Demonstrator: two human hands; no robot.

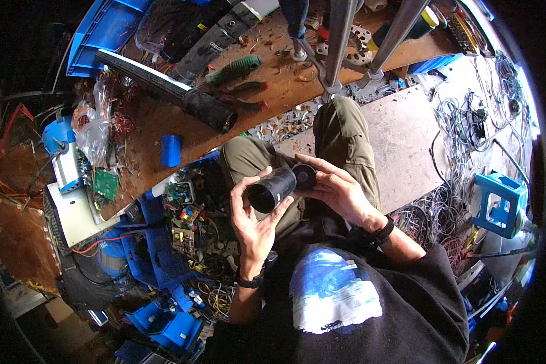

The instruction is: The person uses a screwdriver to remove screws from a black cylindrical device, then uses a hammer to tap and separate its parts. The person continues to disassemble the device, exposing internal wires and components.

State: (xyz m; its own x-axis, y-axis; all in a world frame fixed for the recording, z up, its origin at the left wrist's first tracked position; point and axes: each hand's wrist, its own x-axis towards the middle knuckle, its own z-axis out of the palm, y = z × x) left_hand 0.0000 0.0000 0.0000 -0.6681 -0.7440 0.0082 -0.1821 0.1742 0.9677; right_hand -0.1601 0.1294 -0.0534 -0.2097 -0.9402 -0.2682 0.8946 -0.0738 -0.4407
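Note:
Above my lap, my left hand (252, 227) is wrapped round a hollow black cylinder (280, 183), thumb along its near side and fingers on the far side. The cylinder lies tilted, with its open mouth facing left. At its right end is a round black disc (306, 176) that looks like a cap. My right hand (344, 193) pinches this disc between thumb and fingers. Whether the disc touches the cylinder's rim I cannot tell. Part of the cylinder is hidden by my left fingers.
A wooden bench (145, 176) ahead carries a long black tube (209, 110), a green-handled tool (233, 70) and a small blue block (171, 150). Metal legs (340, 51) stand on it. Tangled cables (467, 121) and a blue stool (500, 205) lie right; blue bins (170, 321) left.

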